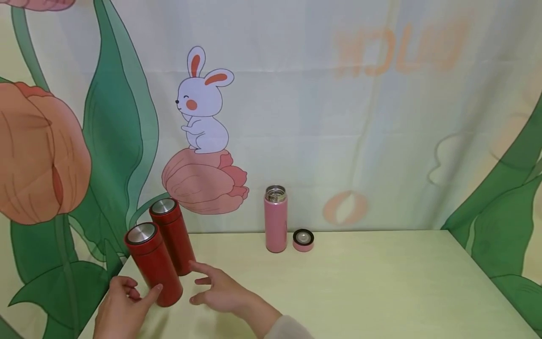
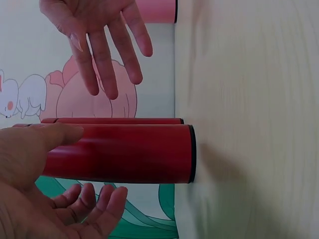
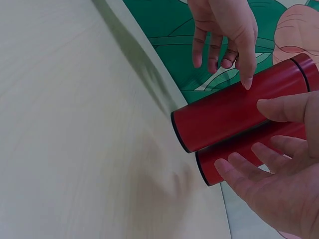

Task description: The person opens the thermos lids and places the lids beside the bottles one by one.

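Two red thermos bottles stand upright at the table's left, both with silver-topped lids on. The front red thermos stands before the rear red thermos. My left hand is on the left of the front one, its thumb at the bottle's side; contact is hard to tell. In the left wrist view that hand's fingers are loosely bent, apart from the red wall. To the right of the pair is my right hand, fingers spread and nothing held. The right wrist view shows its fingertips in front of the bottles.
A pink thermos stands uncapped near the table's back edge. Its pink lid lies to its right, inner side up. Behind the pale table hangs a curtain printed with a rabbit, flowers and leaves.
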A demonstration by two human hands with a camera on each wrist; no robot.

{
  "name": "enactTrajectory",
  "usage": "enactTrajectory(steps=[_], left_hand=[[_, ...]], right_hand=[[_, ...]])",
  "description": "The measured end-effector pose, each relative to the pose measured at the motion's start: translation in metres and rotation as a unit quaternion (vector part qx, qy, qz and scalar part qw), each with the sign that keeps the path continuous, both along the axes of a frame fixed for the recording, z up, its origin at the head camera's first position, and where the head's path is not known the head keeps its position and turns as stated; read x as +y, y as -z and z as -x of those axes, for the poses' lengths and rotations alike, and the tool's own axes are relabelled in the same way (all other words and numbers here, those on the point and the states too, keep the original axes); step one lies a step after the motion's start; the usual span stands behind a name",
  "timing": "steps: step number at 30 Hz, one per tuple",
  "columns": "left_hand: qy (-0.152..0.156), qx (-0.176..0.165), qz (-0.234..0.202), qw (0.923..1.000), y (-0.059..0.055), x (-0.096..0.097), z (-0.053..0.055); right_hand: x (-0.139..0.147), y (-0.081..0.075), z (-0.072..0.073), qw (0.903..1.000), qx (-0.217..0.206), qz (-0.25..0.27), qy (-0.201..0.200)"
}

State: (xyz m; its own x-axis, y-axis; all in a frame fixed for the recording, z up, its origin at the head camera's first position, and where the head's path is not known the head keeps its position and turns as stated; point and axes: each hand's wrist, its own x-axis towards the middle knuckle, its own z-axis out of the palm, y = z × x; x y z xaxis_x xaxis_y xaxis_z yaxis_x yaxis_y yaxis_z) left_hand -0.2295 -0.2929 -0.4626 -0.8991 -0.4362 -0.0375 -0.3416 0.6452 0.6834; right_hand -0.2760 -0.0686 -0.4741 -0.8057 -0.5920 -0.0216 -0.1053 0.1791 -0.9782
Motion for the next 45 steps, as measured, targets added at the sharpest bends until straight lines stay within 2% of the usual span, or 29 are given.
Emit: enactTrajectory(steps=[3, 7, 14, 17, 21, 25, 32, 38, 45], left_hand=[[-0.014, 0.0, 0.004, 0.9999, 0.002, -0.001, 0.004], [-0.005, -0.002, -0.009, 0.9999, 0.005, -0.001, 0.012], [0.065, -0.018, -0.029, 0.9973, 0.007, -0.002, 0.022], [0.082, -0.029, -0.037, 0.9955, 0.008, -0.002, 0.024], [0.083, -0.03, -0.038, 0.9954, 0.01, 0.001, 0.025], [0.081, -0.017, -0.037, 0.9959, 0.011, 0.001, 0.026], [0.081, 0.007, -0.031, 0.9962, 0.011, 0.002, 0.029], [0.075, 0.011, -0.032, 0.9966, 0.011, 0.0, 0.028], [0.075, 0.021, -0.03, 0.9965, 0.003, 0.006, 0.022]], right_hand=[[-0.004, 0.001, 0.002, 0.9999, -0.005, -0.009, 0.0], [-0.008, 0.002, 0.005, 0.9998, -0.009, -0.017, 0.003], [-0.017, 0.004, 0.007, 0.9994, -0.013, -0.027, -0.017], [-0.021, 0.004, 0.006, 0.999, -0.016, -0.027, -0.033], [-0.025, 0.004, 0.004, 0.9986, -0.011, -0.026, -0.045], [-0.027, 0.003, 0.003, 0.9983, -0.005, -0.033, -0.048], [-0.028, 0.002, 0.004, 0.9985, 0.005, -0.04, -0.038], [-0.028, 0.001, 0.003, 0.9986, 0.004, -0.038, -0.036], [-0.024, -0.001, 0.002, 0.9999, 0.011, 0.002, -0.009]])
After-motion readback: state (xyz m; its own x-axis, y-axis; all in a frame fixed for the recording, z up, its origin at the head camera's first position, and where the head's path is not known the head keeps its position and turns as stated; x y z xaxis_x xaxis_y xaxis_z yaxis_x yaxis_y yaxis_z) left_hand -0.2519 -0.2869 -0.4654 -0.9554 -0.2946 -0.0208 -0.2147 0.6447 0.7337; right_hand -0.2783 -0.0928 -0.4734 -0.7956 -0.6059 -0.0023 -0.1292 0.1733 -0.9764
